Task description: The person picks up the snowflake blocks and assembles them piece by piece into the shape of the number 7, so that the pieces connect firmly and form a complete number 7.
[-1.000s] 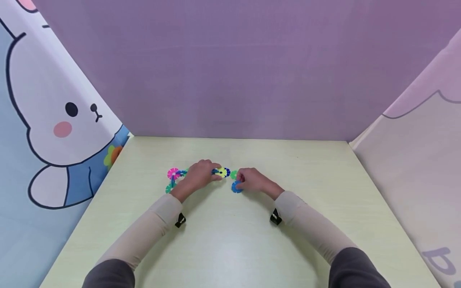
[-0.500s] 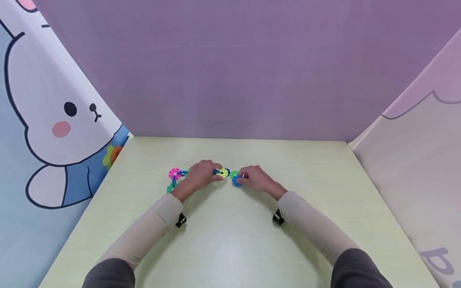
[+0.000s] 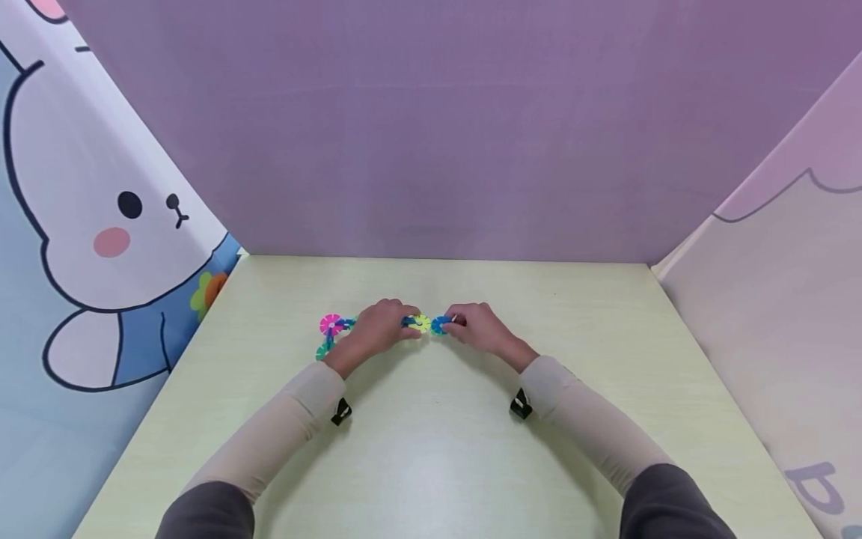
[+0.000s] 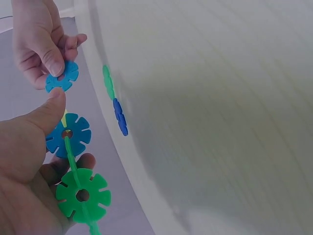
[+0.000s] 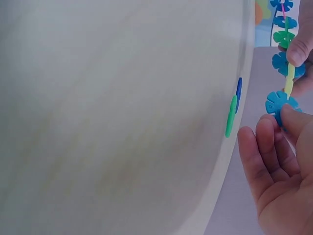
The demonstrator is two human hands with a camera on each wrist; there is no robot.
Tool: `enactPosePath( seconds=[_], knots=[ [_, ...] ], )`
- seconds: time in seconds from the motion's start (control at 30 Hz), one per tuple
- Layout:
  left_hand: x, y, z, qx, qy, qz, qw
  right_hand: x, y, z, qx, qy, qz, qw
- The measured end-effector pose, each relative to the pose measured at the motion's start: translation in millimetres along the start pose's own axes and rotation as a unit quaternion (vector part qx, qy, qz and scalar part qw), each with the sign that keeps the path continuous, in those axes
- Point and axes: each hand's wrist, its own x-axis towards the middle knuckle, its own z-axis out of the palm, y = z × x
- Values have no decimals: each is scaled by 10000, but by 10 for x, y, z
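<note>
My left hand [image 3: 379,329] grips a chain of slotted plastic snowflake discs near its right end, a yellow disc [image 3: 422,323] between thumb and fingers. Behind the yellow one, a blue disc [image 4: 82,134] and a green disc [image 4: 97,204] show in the left wrist view. My right hand [image 3: 480,329] pinches a single blue disc [image 3: 440,325] between thumb and finger. In the right wrist view, the yellow disc's edge meets this blue disc's rim; whether their slots interlock I cannot tell. A pink disc [image 3: 331,324] and a teal disc [image 3: 322,352] show at the chain's far left.
A loose green disc [image 4: 108,82] and a dark blue disc [image 4: 120,117] lie on the pale table [image 3: 431,449], below the hands. A purple panel [image 3: 444,150] rises behind the table, with printed cloths at both sides.
My right hand has brought its blue disc up and away from me, level with the yellow disc. My left hand, with the chain, has shifted slightly to the right.
</note>
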Motion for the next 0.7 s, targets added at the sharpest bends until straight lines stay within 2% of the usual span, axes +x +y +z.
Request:
enactPosePath(
  seconds=[0.4, 0.7],
  knots=[
    [5, 34, 18, -65, 129, 251, 9996, -7, -79, 10, -381, 141, -313, 9987],
    [10, 28, 27, -187, 275, 345, 9989, -33, -135, -8, -326, 270, -329, 9986]
  ],
)
